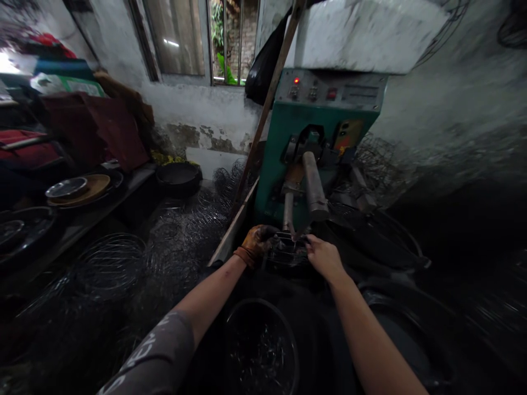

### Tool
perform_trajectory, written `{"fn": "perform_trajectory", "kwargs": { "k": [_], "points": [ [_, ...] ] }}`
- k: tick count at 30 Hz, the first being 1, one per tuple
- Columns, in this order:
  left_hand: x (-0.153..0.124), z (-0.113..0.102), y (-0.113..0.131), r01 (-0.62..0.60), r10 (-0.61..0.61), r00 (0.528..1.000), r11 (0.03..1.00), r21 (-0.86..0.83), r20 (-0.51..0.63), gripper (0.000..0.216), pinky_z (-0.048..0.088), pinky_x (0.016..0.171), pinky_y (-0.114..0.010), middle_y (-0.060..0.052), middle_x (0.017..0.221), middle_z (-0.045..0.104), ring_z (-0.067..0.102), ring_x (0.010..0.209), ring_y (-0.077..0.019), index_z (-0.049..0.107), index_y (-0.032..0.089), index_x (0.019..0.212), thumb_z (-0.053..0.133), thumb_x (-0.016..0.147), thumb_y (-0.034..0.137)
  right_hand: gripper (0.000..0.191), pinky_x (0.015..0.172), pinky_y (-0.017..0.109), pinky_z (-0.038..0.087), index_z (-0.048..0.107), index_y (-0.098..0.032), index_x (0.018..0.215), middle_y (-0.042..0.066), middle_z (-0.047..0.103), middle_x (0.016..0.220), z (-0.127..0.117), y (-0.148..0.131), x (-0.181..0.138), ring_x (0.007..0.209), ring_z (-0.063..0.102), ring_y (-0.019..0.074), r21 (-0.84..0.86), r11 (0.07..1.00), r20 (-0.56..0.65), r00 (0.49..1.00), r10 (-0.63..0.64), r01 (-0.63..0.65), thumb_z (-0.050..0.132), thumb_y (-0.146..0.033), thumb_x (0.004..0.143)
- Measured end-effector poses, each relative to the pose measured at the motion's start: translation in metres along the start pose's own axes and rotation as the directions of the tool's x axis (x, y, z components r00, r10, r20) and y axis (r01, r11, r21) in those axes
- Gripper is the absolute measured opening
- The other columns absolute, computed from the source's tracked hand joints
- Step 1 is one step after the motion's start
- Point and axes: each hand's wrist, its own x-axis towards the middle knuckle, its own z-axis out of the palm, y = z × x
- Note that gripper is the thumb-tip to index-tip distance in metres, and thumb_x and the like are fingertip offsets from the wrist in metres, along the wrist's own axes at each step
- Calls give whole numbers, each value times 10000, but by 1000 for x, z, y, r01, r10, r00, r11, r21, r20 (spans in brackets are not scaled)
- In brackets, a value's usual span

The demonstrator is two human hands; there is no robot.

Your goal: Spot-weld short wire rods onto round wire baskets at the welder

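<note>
My left hand (256,243), in a worn brown glove, is closed on the left side of a round wire frame (288,248) lying under the arms of a green welding machine (317,148). On the frame's right side, my bare right hand (323,255) pinches the wire close to the machine's lower metal arm (289,211). A thicker upper arm (315,186) juts out above both hands. The frame's thin wires are dark and hard to make out.
Piles of wire frames (119,263) cover the floor at left. A dark bin (261,345) with small metal bits sits below my arms. Black basins (179,178), a wooden plank (236,225), a shelf with round trays (78,189) and a barred window (230,41) surround the machine.
</note>
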Motion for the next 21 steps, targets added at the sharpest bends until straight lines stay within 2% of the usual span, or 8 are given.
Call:
{"fn": "perform_trajectory", "kwargs": {
  "k": [6, 9, 12, 15, 18, 21],
  "points": [
    [0, 7, -13, -1, 2, 999, 1000, 24, -47, 252, 584, 868, -333, -72, 966, 759, 710, 920, -215, 753, 153, 1041, 701, 861, 320, 367, 787, 285, 537, 667, -194, 1245, 109, 762, 1172, 7, 0, 4, 938, 747, 227, 55, 998, -42, 999, -14, 16, 509, -119, 923],
    [-3, 2, -11, -26, 28, 999, 998, 59, -32, 298, 583, 875, -339, -81, 990, 754, 713, 932, -217, 739, 152, 1087, 662, 892, 363, 378, 865, 301, 550, 670, -187, 1248, 115, 756, 1186, 16, 9, 2, 1008, 738, 233, 147, 988, -103, 994, -24, 39, 498, -120, 918],
    [-6, -5, 8, -159, 158, 987, 940, 301, 29, 538, 534, 1004, -408, -110, 1182, 718, 668, 1121, -279, 677, 175, 1282, 718, 825, 456, 400, 969, 348, 543, 652, -140, 1282, 148, 733, 1235, 33, 34, -5, 1120, 706, 258, 288, 958, -192, 980, 53, 5, 548, -177, 898],
    [-7, -2, 30, -285, 236, 958, 792, 540, 160, 855, 406, 1134, -536, -159, 1391, 603, 520, 1327, -389, 553, 183, 1447, 815, 694, 492, 420, 927, 372, 567, 669, -118, 1260, 140, 768, 1122, 50, 60, -11, 1038, 731, 270, 385, 911, -115, 972, 205, -146, 580, -193, 857],
    [-5, 11, 42, -238, 142, 970, 716, 656, 196, 831, 396, 1107, -583, -186, 1371, 596, 512, 1303, -429, 546, 172, 1437, 820, 682, 387, 404, 893, 342, 569, 701, -160, 1225, 88, 789, 1046, 60, 69, -10, 992, 741, 245, 449, 883, -34, 984, 174, -140, 570, -162, 843],
    [1, 24, 41, -156, 50, 984, 687, 710, 169, 712, 468, 1038, -515, -164, 1261, 645, 586, 1185, -383, 586, 183, 1364, 797, 706, 359, 340, 930, 360, 559, 729, -167, 1181, 102, 784, 1092, 61, 65, -6, 1049, 729, 255, 418, 902, -55, 988, 145, -109, 568, -186, 882]
  ]
}}
